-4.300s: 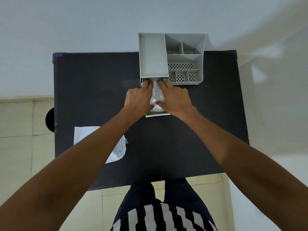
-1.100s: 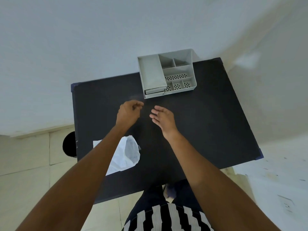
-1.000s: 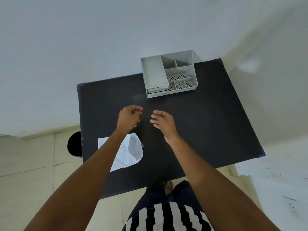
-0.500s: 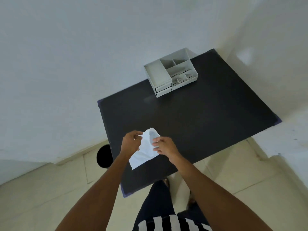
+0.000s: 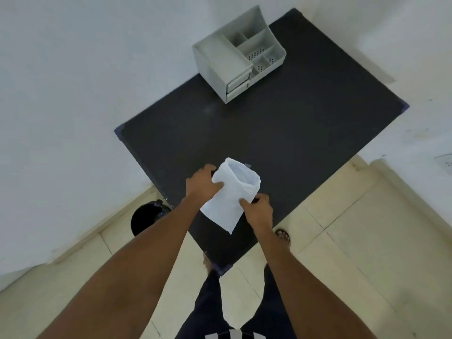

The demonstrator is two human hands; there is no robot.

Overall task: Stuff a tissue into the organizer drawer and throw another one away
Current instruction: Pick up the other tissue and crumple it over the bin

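A white tissue is held up above the near corner of the black table. My left hand pinches its left edge and my right hand pinches its lower right edge; its top is curled over. The grey organizer stands at the table's far edge against the wall, both of its small front drawers pushed in. No tissue shows in the organizer.
A round black bin sits on the tiled floor to the left of the table, partly behind my left forearm. White walls close in behind and to the right. My feet and dark trousers are below the table's near corner.
The drawer with the tissue was shut earlier. Both hands drew back from the organizer to the second tissue and lifted it off the table; my view stepped back and swung left.
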